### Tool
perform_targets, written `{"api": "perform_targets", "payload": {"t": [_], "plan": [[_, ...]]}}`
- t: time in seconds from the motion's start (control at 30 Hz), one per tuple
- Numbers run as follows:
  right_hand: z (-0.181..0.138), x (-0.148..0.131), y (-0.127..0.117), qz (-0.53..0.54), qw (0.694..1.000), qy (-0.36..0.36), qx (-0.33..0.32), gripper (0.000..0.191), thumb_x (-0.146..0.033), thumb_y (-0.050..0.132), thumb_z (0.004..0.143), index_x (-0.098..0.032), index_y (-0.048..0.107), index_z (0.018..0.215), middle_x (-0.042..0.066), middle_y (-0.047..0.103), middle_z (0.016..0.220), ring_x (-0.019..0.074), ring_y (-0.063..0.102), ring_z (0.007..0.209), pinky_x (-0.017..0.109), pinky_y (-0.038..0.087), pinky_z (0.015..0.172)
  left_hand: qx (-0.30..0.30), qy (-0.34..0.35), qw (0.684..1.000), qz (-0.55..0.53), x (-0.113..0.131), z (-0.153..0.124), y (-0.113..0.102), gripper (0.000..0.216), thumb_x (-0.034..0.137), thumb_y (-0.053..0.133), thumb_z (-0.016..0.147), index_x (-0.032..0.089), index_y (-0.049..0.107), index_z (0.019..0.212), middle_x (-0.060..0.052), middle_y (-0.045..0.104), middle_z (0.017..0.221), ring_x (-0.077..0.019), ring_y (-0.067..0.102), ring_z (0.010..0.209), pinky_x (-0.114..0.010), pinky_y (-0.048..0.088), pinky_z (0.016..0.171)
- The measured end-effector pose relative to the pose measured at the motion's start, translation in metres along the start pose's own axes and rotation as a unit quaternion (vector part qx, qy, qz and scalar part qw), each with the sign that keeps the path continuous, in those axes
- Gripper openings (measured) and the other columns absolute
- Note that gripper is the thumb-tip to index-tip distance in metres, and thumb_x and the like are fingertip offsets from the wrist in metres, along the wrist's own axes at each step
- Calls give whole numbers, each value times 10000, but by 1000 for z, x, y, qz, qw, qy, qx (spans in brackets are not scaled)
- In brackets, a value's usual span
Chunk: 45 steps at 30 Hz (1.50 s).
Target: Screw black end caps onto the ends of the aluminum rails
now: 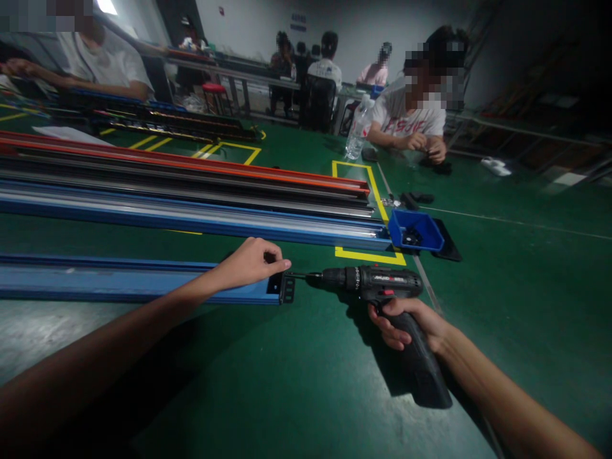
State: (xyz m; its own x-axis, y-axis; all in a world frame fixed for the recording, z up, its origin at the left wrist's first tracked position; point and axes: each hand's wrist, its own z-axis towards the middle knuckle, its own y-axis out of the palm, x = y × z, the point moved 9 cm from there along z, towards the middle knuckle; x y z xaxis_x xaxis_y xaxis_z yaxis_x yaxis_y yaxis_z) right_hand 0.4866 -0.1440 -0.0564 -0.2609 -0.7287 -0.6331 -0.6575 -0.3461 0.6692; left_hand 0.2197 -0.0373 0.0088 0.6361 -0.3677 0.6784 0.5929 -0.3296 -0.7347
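Note:
A long blue metal rail lies across the green table in front of me. My left hand rests closed on the rail's right end, fingers curled over its top beside a black end bracket. My right hand grips the handle of a black cordless drill. The drill lies level, and its bit points left and meets the bracket at the rail's end.
Longer blue, grey, black and red rails lie stacked behind. A blue parts bin with small black pieces sits at their right end, beside yellow floor-tape marks. A water bottle stands further back. Several people sit at the tables beyond.

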Motion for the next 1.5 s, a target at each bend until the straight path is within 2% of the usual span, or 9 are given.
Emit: {"api": "perform_targets", "payload": {"t": [0.6,1.27,1.5], "plan": [[-1,-1,2,-2,1000,8,21,227,-225,662,843,-65,717,994,5,614,716,37,398,405,200,475,482,4,2,1000,5,1,0,-1,409,500,613,906,163,713,696,-8,662,646,-140,581,624,-252,390,606],[-1,0,2,-1,1000,8,26,156,-223,678,839,-90,712,911,-8,620,691,40,410,400,211,473,468,0,-4,1000,-1,-1,0,1,415,510,613,907,167,705,692,-4,645,648,-143,573,632,-261,384,615],[0,-1,2,3,1000,7,19,195,-218,676,837,-79,715,970,-4,626,690,43,408,398,208,467,466,0,-6,1000,5,-1,0,1,415,510,613,909,167,706,695,1,639,641,-141,565,625,-261,372,605]]}}
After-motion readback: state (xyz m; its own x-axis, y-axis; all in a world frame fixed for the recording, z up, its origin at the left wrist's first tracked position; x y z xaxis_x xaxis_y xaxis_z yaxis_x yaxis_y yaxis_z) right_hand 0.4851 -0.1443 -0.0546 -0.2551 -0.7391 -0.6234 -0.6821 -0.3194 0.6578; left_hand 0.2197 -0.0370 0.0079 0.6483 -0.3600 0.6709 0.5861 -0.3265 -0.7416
